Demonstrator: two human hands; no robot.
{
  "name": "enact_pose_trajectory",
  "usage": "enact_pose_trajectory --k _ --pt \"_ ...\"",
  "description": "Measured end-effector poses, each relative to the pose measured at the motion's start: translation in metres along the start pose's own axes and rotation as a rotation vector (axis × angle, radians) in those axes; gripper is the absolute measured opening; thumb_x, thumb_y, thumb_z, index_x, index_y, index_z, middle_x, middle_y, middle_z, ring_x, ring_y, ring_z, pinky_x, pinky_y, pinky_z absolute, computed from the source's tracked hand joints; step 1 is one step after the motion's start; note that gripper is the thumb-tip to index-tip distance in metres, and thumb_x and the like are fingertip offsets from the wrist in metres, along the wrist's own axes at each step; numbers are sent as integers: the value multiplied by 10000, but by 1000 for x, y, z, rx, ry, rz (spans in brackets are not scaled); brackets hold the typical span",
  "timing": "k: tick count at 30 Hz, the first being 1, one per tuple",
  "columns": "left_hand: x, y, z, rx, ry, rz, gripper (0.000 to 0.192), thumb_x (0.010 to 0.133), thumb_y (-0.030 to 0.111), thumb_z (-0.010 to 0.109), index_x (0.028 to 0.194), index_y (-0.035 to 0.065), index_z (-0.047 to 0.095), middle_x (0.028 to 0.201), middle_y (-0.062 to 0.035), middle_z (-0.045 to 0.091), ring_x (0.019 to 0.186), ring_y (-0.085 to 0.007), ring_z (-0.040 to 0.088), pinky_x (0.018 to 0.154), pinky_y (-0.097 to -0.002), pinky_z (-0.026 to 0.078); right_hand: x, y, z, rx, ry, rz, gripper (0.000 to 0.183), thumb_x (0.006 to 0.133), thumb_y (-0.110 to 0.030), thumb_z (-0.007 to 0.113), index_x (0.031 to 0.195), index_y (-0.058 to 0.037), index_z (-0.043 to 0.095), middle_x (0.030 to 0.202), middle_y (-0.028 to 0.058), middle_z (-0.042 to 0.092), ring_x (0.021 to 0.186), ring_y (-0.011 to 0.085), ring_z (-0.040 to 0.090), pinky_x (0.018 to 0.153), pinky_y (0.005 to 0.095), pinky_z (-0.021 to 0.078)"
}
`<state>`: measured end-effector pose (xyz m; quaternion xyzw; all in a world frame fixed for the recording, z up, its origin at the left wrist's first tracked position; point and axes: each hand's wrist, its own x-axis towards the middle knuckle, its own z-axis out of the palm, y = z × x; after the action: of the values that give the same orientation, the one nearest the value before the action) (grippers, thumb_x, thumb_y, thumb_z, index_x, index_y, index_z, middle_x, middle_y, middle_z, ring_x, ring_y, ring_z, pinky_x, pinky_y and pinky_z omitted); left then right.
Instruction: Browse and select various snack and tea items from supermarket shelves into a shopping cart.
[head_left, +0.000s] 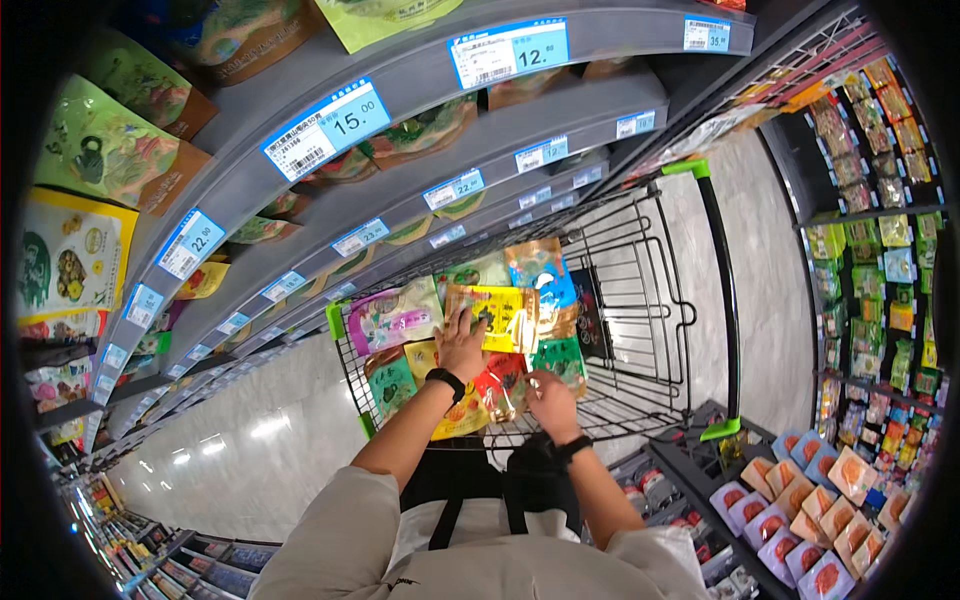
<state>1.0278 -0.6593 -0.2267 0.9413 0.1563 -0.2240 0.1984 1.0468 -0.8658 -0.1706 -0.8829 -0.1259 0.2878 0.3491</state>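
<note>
Before me is a black wire shopping cart (651, 300) holding several colourful plastic pouches. My left hand (461, 349) lies with fingers spread on the left edge of a bright yellow pouch (506, 319). My right hand (551, 403) has its fingers curled at the border of a red pouch (501, 379) and a green pouch (559, 358); whether it grips either is unclear. Around them lie a purple-edged pouch (397, 319), a blue and brown pouch (551, 289), a teal pouch (390, 381) and a yellow-orange pouch (463, 412), partly covered by others.
Grey store shelves (420, 82) with price tags and pouches curve along the cart's far side. The cart's black handle (724, 300) with green ends is at right. A display of packaged goods (810, 510) stands lower right, stocked racks (874, 300) beyond.
</note>
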Motion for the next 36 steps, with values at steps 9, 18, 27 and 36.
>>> enact_pose_trajectory --k 9,18,27,36 --pt "-20 29 -29 115 151 -47 433 769 326 663 1156 145 589 1436 -109 331 1342 -321 288 1026 -659 229 -51 7 -36 -197 -126 -289 215 799 -232 617 960 -91 636 912 154 651 826 331 625 759 425 498" --pt "-176 74 -89 8 563 -134 408 746 246 629 1122 88 624 1231 -185 554 1131 -363 515 972 -420 407 -132 48 -190 -318 110 -477 283 781 -197 615 1048 -106 629 1235 86 535 1241 303 423 1058 557 248" --pt "-283 133 1 -133 313 -267 363 749 314 609 1015 74 670 1030 -162 651 995 -320 595 866 -423 473 -162 152 -324 -395 358 -263 443 777 -234 619 1208 -146 567 1402 246 354 1294 448 311 1047 518 300" --pt "-256 139 54 -242 62 -386 664 772 366 568 1356 79 434 1318 -221 485 1231 -353 446 1015 -411 384 -125 184 -323 -178 23 -279 831 819 -290 631 1479 -258 126 1306 281 450 1150 421 499 911 450 447"
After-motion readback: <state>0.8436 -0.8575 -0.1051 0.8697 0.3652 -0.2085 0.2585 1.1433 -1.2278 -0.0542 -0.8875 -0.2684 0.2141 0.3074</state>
